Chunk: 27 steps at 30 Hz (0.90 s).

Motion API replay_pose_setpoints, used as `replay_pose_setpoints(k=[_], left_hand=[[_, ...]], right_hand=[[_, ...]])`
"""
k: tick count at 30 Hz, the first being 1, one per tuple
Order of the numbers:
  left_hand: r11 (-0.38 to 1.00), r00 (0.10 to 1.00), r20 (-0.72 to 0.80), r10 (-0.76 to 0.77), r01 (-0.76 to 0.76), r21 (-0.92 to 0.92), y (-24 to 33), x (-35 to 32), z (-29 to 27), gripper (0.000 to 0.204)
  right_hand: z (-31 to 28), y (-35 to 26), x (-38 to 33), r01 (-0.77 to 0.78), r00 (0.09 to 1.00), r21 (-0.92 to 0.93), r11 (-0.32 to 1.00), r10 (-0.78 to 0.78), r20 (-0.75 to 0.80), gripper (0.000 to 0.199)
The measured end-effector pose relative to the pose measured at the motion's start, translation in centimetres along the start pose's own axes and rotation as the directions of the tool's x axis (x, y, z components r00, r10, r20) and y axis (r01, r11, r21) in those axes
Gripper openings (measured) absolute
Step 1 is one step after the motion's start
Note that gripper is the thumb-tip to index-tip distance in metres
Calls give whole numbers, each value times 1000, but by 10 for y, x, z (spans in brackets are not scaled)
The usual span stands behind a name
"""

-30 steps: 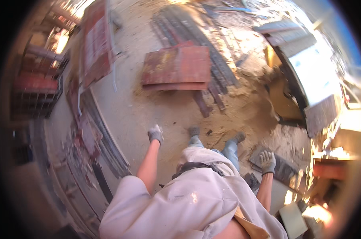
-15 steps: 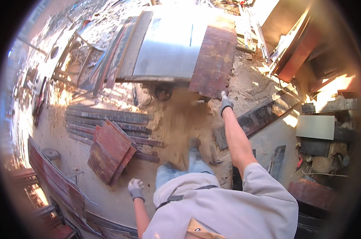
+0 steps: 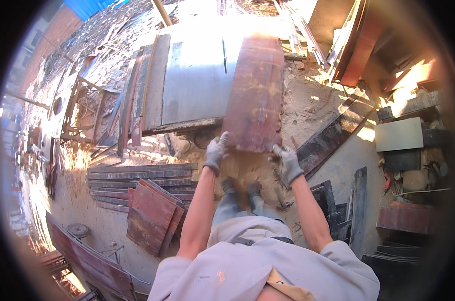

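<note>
A long reddish-brown plywood board (image 3: 255, 95) lies lengthwise on the right part of a low loaded stand, its near end jutting past the stand's edge. My left hand (image 3: 216, 153), in a grey-white work glove, is closed at the board's near left edge; part of its grip is hidden. At the near right corner is my gloved right hand (image 3: 288, 164), fingers apart, the upper fingertip at the corner. Beside the board, a pale grey sheet (image 3: 195, 85) covers the middle of the stand, glaring with sunlight at its far end.
Stacked dark planks (image 3: 142, 175) and reddish board pieces (image 3: 154, 213) lie at left on sandy ground. A hammer (image 3: 282, 200) lies near my feet. A long dark board (image 3: 333, 133) slants at right, near a pale panel (image 3: 399, 134). Several upright boards (image 3: 358, 45) stand far right.
My left hand has come up from beside my body to the board's near left edge. My right hand's fingers have spread at the corner. The view has shifted, bringing the stand closer.
</note>
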<state>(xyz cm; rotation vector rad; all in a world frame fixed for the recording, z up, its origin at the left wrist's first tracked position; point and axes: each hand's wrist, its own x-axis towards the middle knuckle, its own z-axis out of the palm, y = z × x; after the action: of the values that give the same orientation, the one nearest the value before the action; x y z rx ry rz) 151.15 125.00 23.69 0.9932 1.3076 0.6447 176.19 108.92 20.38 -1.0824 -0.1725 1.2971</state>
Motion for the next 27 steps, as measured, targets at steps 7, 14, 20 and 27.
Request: replay_pose_setpoints(k=[7,14,20,27], left_hand=[[884,909,379,-173,313,-348,-30,-40,-36,23],[927,800,562,-210,346,-145,-27,-50,-47,31],[706,590,801,-99,609,-362,9,1,30,32],[918,763,644,-54,292,-268,36,-42,120,13]], right_hand=[[37,8,-68,-87,995,137,987,92,-31,31],[26,-20,-85,-80,996,-343,936,87,7,39],[-27,-104,-153,-136,983,-499,856,179,40,58],[-100,-150,-222,-179,984,-561,808,136,-119,54]])
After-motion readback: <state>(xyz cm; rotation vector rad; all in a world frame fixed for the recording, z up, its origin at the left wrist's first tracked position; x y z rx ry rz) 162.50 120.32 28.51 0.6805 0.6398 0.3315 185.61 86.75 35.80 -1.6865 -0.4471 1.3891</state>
